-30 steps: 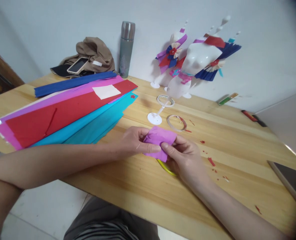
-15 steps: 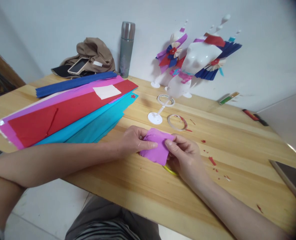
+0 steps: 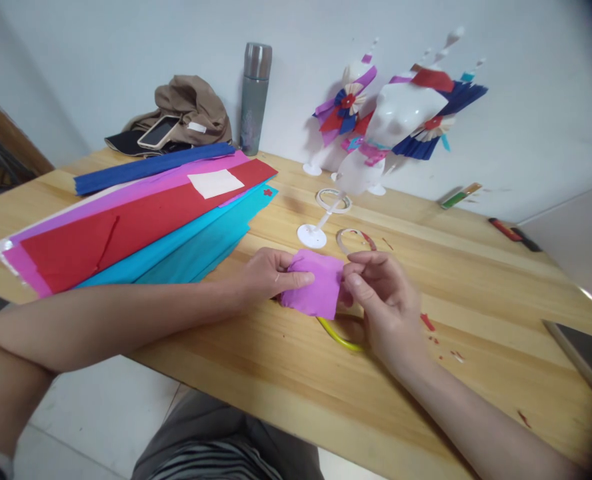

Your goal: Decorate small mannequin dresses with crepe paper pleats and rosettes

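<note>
A small square of purple crepe paper (image 3: 312,297) is held a little above the table's front part. My left hand (image 3: 263,277) grips its left side, thumb on the front face and fingers behind. At its right edge is my right hand (image 3: 389,303), with loosely curled fingers and the thumb off the paper; some fingertips are close to or touching the edge. Beneath the hands a yellow curved loop (image 3: 343,339) lies on the table, mostly covered, so its kind is hidden.
Left lie layered red (image 3: 146,227), purple and turquoise (image 3: 191,247) paper sheets. Behind stand a flask (image 3: 255,100) and a brown cloth bundle (image 3: 193,107) with a phone (image 3: 159,132). Decorated white balloons on stands (image 3: 312,235), tape rolls (image 3: 333,201) and red scraps (image 3: 427,322) lie beyond and right.
My right thumb has come off the purple paper, and my right hand has shifted slightly right with its fingers loosened. My left hand keeps its grip. More of the yellow loop shows.
</note>
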A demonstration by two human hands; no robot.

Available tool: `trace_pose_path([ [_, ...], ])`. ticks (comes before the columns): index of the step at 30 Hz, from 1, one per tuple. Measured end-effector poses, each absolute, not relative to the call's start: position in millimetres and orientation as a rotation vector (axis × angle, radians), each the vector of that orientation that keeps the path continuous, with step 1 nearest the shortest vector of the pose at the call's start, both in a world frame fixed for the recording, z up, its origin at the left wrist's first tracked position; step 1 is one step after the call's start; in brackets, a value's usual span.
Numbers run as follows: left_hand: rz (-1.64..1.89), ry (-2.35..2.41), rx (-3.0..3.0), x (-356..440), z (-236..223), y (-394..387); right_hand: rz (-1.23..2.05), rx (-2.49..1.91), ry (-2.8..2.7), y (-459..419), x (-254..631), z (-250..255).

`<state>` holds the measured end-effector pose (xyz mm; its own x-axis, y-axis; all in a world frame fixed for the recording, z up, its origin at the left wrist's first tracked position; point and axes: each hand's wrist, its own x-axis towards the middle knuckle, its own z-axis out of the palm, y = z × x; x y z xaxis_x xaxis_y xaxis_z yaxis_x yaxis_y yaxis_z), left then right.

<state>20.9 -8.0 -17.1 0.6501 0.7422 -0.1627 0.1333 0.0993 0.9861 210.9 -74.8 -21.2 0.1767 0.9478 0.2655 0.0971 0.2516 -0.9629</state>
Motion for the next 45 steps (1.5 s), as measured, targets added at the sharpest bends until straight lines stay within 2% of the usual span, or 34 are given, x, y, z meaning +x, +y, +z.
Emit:
trace_pose_path([
  [5, 0.573, 0.819, 1.418, 21.8, -14.7, -11.1, 0.921, -1.155, -1.337, -76.2, 204.9, -24.2],
  [11, 0.653, 0.745, 1.297, 20.7, -15.6, -11.2, 1.046, -1.154, -1.181, -75.1, 206.0, -40.0],
  [16, 0.525, 0.694, 1.358, 21.4, -15.4, -8.9, 1.133, -1.163, -1.076, -75.6, 204.7, -36.6],
  [29, 0.521, 0.78, 1.344, 23.4, -13.7, -8.9, 1.079, -1.207, -1.106, -75.2, 204.7, -27.5],
  [38, 0.46, 0.772, 1.494, 20.5, -9.9, -9.8, 1.252, -1.154, -1.072, -75.5, 206.2, -33.5],
  [45, 0.428, 0.734, 1.465, 23.0, -16.4, -8.4, 1.154, -1.167, -1.112, -74.3, 207.6, -27.1],
])
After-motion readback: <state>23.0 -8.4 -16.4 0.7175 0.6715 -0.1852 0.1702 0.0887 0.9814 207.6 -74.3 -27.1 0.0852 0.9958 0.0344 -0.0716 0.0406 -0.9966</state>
